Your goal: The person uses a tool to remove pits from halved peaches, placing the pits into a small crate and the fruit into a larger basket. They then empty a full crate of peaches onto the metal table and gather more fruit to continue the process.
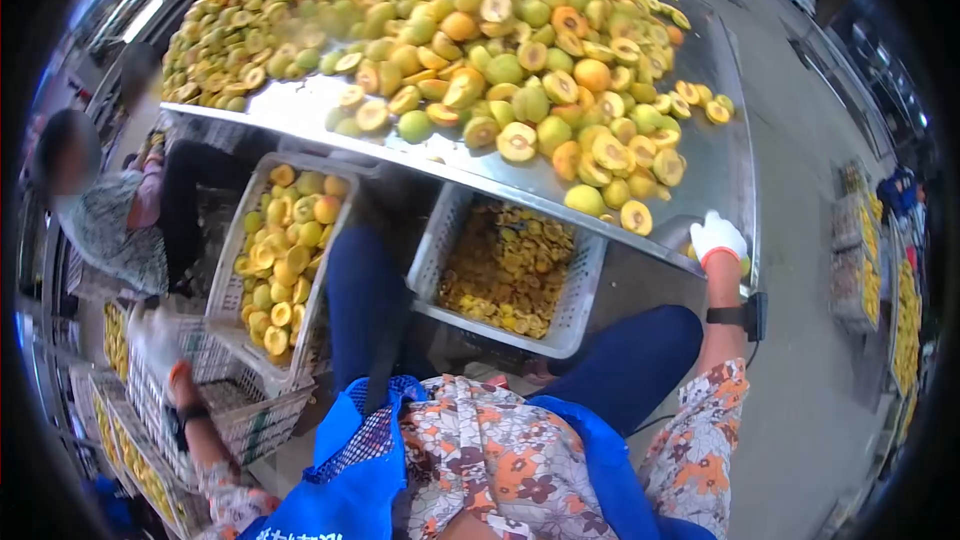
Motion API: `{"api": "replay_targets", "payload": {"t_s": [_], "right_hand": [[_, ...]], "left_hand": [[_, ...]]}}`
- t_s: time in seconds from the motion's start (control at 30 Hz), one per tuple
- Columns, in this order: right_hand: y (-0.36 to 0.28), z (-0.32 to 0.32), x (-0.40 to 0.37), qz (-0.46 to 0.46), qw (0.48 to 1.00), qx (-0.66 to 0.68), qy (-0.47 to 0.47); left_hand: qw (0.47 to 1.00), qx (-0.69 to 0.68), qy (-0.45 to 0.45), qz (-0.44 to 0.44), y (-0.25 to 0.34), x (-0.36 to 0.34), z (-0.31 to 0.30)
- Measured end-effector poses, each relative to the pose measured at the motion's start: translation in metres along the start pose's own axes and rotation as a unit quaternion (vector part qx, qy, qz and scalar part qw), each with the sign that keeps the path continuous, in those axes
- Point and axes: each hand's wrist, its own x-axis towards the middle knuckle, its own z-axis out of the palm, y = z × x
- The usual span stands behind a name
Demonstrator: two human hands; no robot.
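Observation:
My left hand [156, 342], in a white glove with an orange cuff, is over the left side of an openwork plastic crate [255, 410]; motion smears its fingers. At the metal table's [420, 162] front right corner is my right hand [718, 237], gloved the same way. Its back faces me and its fingers are mostly hidden, with bits of yellow fruit showing beside it. A big heap of yellow-green stone fruit [530, 70], many pieces cut in half, covers much of the table. The nearest pieces lie just left of my right hand.
A grey crate of fruit halves [290, 250] stands left of my knees. Between my legs is a crate [590, 285] with brownish-yellow fruit scraps. Another person [115, 220] sits at the left. Stacked fruit crates [855, 260] stand at the far right.

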Motion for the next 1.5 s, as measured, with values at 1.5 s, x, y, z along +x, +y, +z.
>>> {"api": "replay_targets", "payload": {"t_s": [1.5], "right_hand": [[0.06, 0.031, 0.083, 0.036, 0.999, -0.02, -0.001]], "left_hand": [[0.883, -0.242, -0.029, -0.401, 0.023, -0.165, 0.178]]}}
